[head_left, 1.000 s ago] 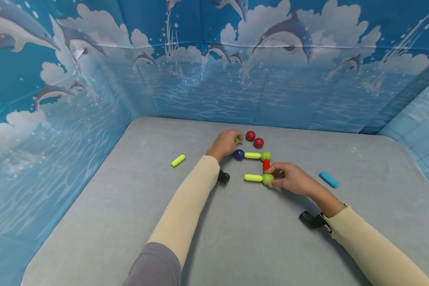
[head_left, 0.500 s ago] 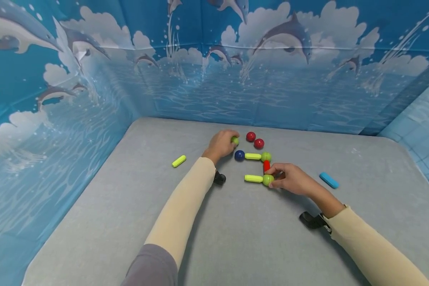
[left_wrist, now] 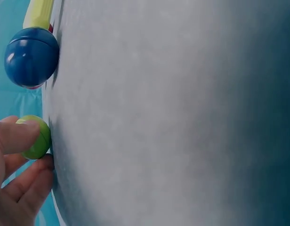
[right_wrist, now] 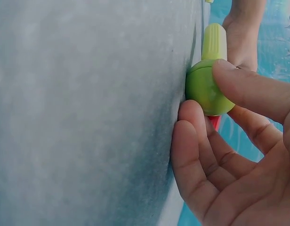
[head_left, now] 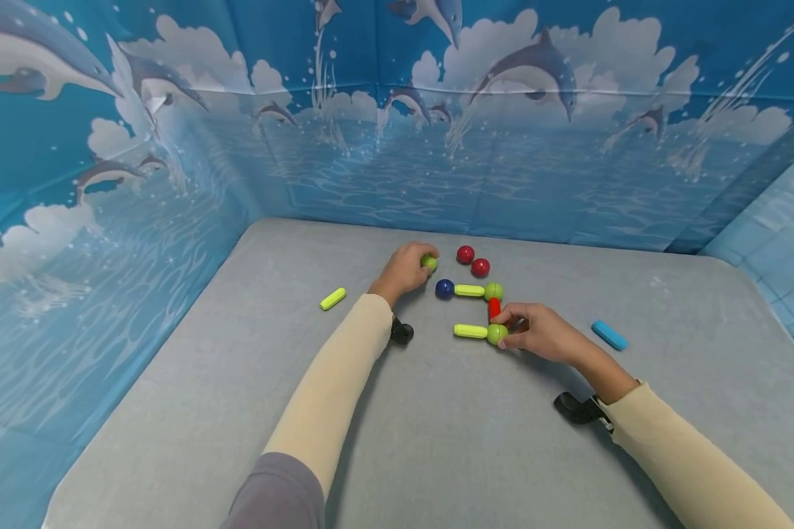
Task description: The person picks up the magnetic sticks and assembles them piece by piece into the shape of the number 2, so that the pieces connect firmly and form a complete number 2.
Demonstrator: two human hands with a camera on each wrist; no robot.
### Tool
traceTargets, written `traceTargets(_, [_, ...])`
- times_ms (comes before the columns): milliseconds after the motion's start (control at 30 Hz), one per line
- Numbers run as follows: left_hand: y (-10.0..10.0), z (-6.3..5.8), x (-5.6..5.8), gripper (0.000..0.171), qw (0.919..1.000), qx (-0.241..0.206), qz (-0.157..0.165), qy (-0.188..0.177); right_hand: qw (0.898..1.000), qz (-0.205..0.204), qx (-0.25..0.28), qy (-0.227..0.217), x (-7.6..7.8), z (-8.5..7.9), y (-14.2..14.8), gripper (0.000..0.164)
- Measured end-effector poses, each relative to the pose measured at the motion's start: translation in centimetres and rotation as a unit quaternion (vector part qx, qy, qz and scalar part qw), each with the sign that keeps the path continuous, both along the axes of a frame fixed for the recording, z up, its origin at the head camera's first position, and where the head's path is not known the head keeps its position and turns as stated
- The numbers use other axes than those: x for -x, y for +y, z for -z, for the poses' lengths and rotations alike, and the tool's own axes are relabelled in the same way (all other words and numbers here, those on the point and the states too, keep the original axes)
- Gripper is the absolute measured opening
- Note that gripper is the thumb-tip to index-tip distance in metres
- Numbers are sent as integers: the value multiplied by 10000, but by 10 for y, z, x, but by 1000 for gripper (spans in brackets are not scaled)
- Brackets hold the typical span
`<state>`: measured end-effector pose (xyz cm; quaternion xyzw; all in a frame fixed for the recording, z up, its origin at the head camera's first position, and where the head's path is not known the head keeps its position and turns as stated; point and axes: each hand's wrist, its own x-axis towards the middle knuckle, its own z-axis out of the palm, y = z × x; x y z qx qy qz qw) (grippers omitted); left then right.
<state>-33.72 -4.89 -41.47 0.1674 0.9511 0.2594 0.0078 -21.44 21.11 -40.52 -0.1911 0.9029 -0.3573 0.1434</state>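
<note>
In the head view my left hand [head_left: 402, 272] pinches a loose green ball [head_left: 428, 262] on the table, thumb on one side and fingers on the other. My right hand [head_left: 541, 330] holds the near green ball [head_left: 497, 334] of a joined piece, thumb and fingertips against it. From that ball a yellow-green stick [head_left: 470, 331] points left and a red stick [head_left: 495, 308] leads away to another green ball [head_left: 493, 292]. A second yellow-green stick [head_left: 469, 291] links this one to a dark blue ball [head_left: 445, 289]. The left wrist view shows the blue ball apart from my left fingers.
Two red balls, one farther [head_left: 465, 255] and one nearer [head_left: 480, 267], lie behind the joined piece. A loose yellow-green stick [head_left: 333, 298] lies at left, a light blue stick [head_left: 609, 335] at right. A dolphin-print curtain [head_left: 384, 162] borders the grey table [head_left: 437, 441].
My left hand has drawn a little to the left with the green ball, away from the blue ball and red balls. The right hand keeps its hold on the near green ball.
</note>
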Motion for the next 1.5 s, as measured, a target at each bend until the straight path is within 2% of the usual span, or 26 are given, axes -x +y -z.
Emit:
traceTargets(267, [-7, 2, -4, 32, 9998, -172, 55, 62, 9999, -27, -19, 124, -2, 2, 3, 23])
traceTargets(367, [-15, -3, -8, 31, 9995, -240, 160, 118, 9999, -15, -45, 137, -2, 3, 3, 23])
traceTargets(467, [-24, -11, -16, 31, 9984, -271, 458, 214, 9999, 2, -29, 103, -2, 2, 1, 22])
traceTargets(633, [-41, -21, -41, 32, 9949, -363, 935, 125, 9999, -5, -18, 116, 1, 2, -1, 22])
traceTargets(867, [-57, -20, -86, 37, 9908, -846, 1021, -282, 10000, 4, -24, 34, 1, 2, -2, 23])
traceTargets(1033, [-51, -15, -103, 33, 9886, -925, 1120, -397, 10000, 53, -23, 4, 0, 2, 0, 23])
traceTargets(1200, [-40, -10, -108, 33, 9892, -724, 1164, -526, 10000, 45, -45, 9, -1, 3, -1, 23])
traceTargets(1500, [-28, -14, -107, 32, 9889, -722, 1118, -656, 10000, 8, -22, -17, 0, -2, -2, 23])
